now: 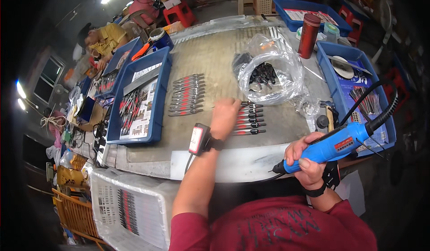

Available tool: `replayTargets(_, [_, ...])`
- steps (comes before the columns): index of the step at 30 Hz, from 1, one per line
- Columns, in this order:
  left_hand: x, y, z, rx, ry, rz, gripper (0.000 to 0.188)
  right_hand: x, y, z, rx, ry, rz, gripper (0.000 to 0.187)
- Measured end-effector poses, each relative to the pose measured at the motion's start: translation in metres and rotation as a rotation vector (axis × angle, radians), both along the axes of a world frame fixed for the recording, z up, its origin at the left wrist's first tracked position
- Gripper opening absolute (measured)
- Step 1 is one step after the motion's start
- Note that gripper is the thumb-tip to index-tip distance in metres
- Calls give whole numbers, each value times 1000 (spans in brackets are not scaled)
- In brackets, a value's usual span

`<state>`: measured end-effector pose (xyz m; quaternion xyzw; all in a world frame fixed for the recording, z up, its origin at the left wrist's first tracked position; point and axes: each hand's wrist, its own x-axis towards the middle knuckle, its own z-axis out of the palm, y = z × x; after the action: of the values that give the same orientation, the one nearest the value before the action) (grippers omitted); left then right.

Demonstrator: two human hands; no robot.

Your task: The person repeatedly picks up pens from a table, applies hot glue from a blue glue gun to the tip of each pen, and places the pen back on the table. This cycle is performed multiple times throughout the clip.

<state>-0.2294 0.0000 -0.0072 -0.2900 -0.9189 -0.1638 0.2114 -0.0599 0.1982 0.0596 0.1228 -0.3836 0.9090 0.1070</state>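
Maroon shirt (286, 224) sits nearest; left, a white crate (101, 197). On the table (206, 49) lies one row of slim red-and-black tools (187, 94). The left hand (225, 114) covers the top of a second row (247, 120), fingertips hidden, grip uncertain; these look light, rigid, best pinched mid-body. The right hand (307, 159) wraps a blue power driver (333, 144), probably heavier, smooth, best held round its barrel

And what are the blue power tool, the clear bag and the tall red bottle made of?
The blue power tool in the right hand looks like hard plastic: smooth, moulded, a little shiny. The clear bag seems thin plastic: see-through, crinkled, glossy. The tall red bottle may be coated metal, being smooth and gleaming, but could be plastic.
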Motion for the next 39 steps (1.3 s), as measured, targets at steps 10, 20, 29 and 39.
replayTargets(10, [-2,15,-2,77,-59,-24,8,1,0,-2,45,11,-29,50])
replayTargets(20, [4,6,1,237,44,-21,13,-2,-2,-3,60,12,-76,48])
replayTargets(29, [1,-95,5,2,41,558,7,-4,-4,-4,65,4,-68,48])
replayTargets(39, [18,-118,2,-36,-148,636,19,-5,-4,-6,68,-16,-58,49])
